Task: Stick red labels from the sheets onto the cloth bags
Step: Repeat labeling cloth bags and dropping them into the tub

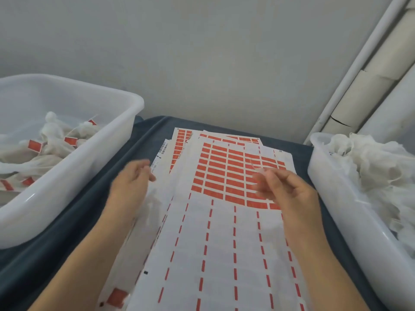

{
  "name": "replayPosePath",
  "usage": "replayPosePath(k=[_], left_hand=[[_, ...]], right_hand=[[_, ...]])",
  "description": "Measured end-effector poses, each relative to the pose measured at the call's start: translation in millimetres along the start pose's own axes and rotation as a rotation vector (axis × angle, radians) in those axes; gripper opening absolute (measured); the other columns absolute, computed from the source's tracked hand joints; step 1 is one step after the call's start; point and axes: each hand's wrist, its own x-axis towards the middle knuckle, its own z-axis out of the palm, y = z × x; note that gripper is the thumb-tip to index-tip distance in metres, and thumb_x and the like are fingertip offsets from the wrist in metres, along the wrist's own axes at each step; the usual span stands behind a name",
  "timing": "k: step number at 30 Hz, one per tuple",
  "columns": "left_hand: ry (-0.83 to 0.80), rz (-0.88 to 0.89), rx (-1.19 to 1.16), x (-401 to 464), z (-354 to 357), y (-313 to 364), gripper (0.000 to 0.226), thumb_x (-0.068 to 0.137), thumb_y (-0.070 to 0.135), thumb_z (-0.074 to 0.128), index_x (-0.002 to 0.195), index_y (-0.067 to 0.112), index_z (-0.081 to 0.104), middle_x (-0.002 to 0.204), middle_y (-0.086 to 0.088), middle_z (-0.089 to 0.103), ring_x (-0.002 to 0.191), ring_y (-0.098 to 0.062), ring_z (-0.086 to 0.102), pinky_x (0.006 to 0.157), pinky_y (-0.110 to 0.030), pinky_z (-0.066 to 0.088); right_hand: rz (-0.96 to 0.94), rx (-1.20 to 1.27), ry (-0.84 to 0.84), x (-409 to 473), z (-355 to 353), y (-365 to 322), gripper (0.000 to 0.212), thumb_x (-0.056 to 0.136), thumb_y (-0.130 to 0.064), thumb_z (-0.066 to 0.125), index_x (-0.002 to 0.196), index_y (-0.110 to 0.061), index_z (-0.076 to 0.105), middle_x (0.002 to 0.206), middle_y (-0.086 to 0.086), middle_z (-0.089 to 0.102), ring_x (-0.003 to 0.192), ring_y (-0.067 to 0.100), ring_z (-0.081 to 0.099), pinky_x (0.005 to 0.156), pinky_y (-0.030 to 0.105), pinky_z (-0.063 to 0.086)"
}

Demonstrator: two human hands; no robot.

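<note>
Left hand [132, 178] above the left edge of the label sheets [224, 221], fingers loosely bent, holding nothing. Right hand [285, 187] over the remaining red labels [224, 176], blurred; grip impossible to tell. Sheets stacked mid-worktop [67, 232], lower rows already stripped. At the left edge, a white tub [94, 158] of labelled cloth bags [51, 140]. At the right edge, a second tub [332, 198] heaped with unlabelled bags [370, 158].

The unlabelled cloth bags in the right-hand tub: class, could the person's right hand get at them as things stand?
Probably yes. The right hand hovers over the label sheet beside the open tub; nothing lies between it and the cloth bags.
</note>
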Motion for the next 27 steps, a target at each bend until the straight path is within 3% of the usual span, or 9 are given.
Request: replayPosePath(k=[3,6,9,11,15,19,22,24,27], left_hand=[[0.132,0.362,-0.025,-15,-2,13,0.025,0.098,0.015,0.037,0.107,0.022,0.060,0.082,0.013,0.058,0.065,-0.008,0.050,0.077,-0.033,0.047],[-0.092,0.489,-0.102,-32,8,35,0.028,0.096,0.016,0.041,0.089,0.035,0.060,0.082,0.017,0.062,0.072,-0.003,0.057,0.064,-0.014,0.047],[-0.437,0.360,-0.236,-45,26,46,0.027,0.095,0.021,0.041,0.091,0.035,0.064,0.077,0.017,0.066,0.083,-0.005,0.060,0.079,-0.017,0.051],[-0.593,0.256,-0.280,-51,38,38,0.026,0.091,0.027,0.041,0.093,0.036,0.065,0.077,0.012,0.068,0.082,-0.005,0.064,0.072,-0.014,0.051],[-0.717,0.177,-0.257,-56,52,17,0.028,0.094,0.022,0.039,0.103,0.037,0.062,0.071,0.005,0.067,0.058,-0.003,0.053,0.058,-0.008,0.042],[-0.719,0.121,-0.336,-52,49,12,0.031,0.096,0.019,0.037,0.109,0.034,0.061,0.070,0.000,0.066,0.055,-0.005,0.048,0.055,-0.012,0.041],[-0.738,-0.013,-0.416,-53,50,24,0.028,0.082,0.043,0.044,0.104,0.035,0.059,0.064,-0.003,0.064,0.050,-0.009,0.045,0.052,-0.015,0.039],[-0.771,-0.089,-0.449,-54,51,30,0.050,0.064,0.057,0.037,0.104,0.035,0.057,0.060,-0.005,0.062,0.046,-0.010,0.041,0.050,-0.017,0.036],[-0.847,-0.029,-0.410,-57,54,30,0.059,0.063,0.061,0.023,0.108,0.038,0.053,0.058,-0.005,0.058,0.050,-0.011,0.040,0.055,-0.019,0.036]], right_hand=[[0.031,0.020,-0.098,-13,1,-1,0.021,0.072,-0.038,0.063,0.091,-0.030,0.068,0.088,-0.030,0.068,0.082,-0.005,0.066,0.059,0.003,0.046],[0.063,0.061,-0.117,-25,9,2,0.023,0.068,-0.040,0.064,0.089,-0.030,0.069,0.089,-0.027,0.069,0.082,-0.002,0.068,0.061,0.002,0.045],[0.111,0.115,-0.044,-33,15,8,0.028,0.064,-0.046,0.064,0.087,-0.030,0.066,0.082,-0.025,0.070,0.076,-0.001,0.068,0.055,0.000,0.043],[0.170,0.181,-0.019,-35,14,12,0.037,0.063,-0.047,0.066,0.096,-0.033,0.061,0.083,-0.026,0.069,0.077,-0.001,0.068,0.054,0.006,0.047],[0.254,0.303,-0.033,-34,5,19,0.029,0.065,-0.038,0.068,0.094,-0.044,0.069,0.093,-0.022,0.070,0.089,0.001,0.066,0.066,0.018,0.054],[0.281,0.500,-0.093,-32,0,15,0.025,0.062,-0.036,0.073,0.087,-0.034,0.074,0.102,-0.003,0.072,0.096,0.019,0.069,0.080,0.030,0.057],[0.187,0.359,-0.176,-35,2,9,0.045,0.051,-0.062,0.074,0.095,-0.053,0.065,0.107,-0.027,0.065,0.102,-0.004,0.062,0.083,0.016,0.052],[0.127,0.166,-0.199,-37,8,7,0.048,0.056,-0.063,0.066,0.102,-0.063,0.054,0.104,-0.050,0.051,0.100,-0.026,0.049,0.071,-0.001,0.044],[0.111,0.161,-0.262,-39,12,8,0.059,0.061,-0.053,0.073,0.109,-0.068,0.043,0.110,-0.044,0.054,0.103,-0.022,0.050,0.067,-0.004,0.040]])
